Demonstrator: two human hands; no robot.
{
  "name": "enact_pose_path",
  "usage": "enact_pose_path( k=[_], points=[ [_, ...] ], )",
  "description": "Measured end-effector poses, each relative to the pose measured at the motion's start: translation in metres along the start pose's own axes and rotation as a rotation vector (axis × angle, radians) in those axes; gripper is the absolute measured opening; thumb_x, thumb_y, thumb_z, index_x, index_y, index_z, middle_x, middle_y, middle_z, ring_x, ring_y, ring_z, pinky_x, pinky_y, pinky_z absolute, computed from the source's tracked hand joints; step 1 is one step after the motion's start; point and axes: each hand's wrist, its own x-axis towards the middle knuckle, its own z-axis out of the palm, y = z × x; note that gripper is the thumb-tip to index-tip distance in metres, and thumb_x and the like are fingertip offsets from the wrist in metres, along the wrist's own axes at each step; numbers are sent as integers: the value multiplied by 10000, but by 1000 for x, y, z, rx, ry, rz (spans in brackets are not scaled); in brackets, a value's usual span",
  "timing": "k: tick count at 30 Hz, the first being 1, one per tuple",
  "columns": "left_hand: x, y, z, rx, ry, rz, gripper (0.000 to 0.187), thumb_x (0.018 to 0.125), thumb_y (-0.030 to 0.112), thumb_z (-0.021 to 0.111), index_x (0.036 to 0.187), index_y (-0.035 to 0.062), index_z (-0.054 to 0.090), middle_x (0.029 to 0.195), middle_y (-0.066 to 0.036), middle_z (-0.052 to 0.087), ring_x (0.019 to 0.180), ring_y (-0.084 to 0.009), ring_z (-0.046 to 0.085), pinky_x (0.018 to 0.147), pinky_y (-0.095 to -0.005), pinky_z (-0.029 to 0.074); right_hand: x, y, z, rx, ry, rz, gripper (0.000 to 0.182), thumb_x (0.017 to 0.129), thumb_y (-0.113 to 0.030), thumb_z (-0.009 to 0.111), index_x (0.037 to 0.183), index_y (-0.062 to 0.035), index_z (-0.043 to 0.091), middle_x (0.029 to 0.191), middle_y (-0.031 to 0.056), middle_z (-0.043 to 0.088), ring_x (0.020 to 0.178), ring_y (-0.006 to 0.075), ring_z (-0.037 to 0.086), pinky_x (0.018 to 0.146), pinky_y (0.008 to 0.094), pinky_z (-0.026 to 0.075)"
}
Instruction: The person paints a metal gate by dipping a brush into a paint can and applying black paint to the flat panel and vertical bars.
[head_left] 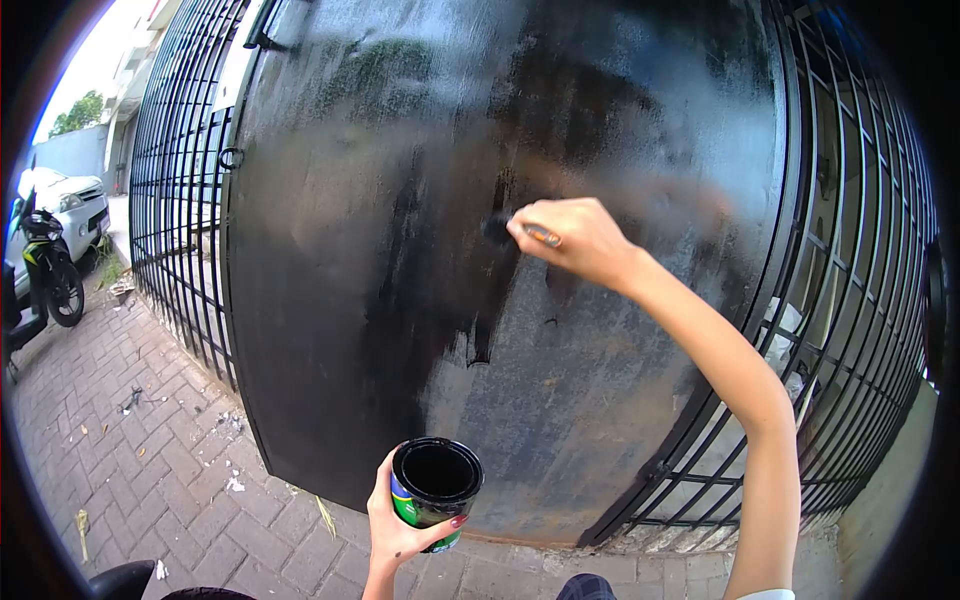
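Note:
My right hand [575, 238] is closed on a paintbrush [542, 235] with an orange-brown handle. Its dark bristles touch the large metal door panel [330, 300], near the middle. Wet, glossy black paint covers the upper and left parts of the panel, while the lower right part looks duller and greyer, with a ragged edge between them. Low in front of the panel, my left hand [392, 525] grips an open paint can [438, 490] with a green and blue label. The can is upright, with black paint inside and a smeared black rim.
Barred black fences [180, 190] flank the panel, the right one [850, 250] close to my right arm. Brick paving [190, 480] lies below, with scattered debris. At the far left stand a motorcycle [50, 265] and a white car [75, 205].

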Motion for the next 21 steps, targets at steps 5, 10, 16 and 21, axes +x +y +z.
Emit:
enact_pose_path(
  k=[5, 10, 16, 21],
  points=[
    [1, 4, 3, -8, -3, -31, 944, 498, 237, 878, 1286, -10, 422, 1131, -129, 608, 1067, -229, 591, 966, -361, 446, -17, -18, 1, -147, -132, -307, 291, 756, -255, 707, 899, -39, 576, 643, 6, 515, 572, 142, 583, 502, 271, 500],
    [0, 6, 3, -9, 5, -41, 943, 499, 238, 878, 1286, -9, 421, 1129, -129, 610, 1064, -230, 592, 965, -361, 446, -69, -75, 27, 312, -374, -199, 202, 826, -245, 645, 772, -89, 529, 682, 22, 565, 608, 168, 620, 502, 304, 508],
    [0, 2, 8, -20, -15, -51, 946, 499, 245, 880, 1286, -10, 421, 1131, -130, 611, 1067, -232, 592, 967, -360, 445, -2, 13, -25, -133, 92, -56, 219, 863, -171, 625, 711, -72, 504, 596, 65, 516, 534, 236, 574, 476, 343, 469],
    [0, 2, 9, 16, -25, -12, 952, 516, 273, 889, 1298, -3, 422, 1127, -133, 622, 1060, -238, 608, 959, -368, 461, -19, -2, -16, -146, -123, -272, 217, 825, -225, 653, 765, -82, 501, 624, 30, 491, 574, 179, 594, 460, 317, 485]
  ],
)
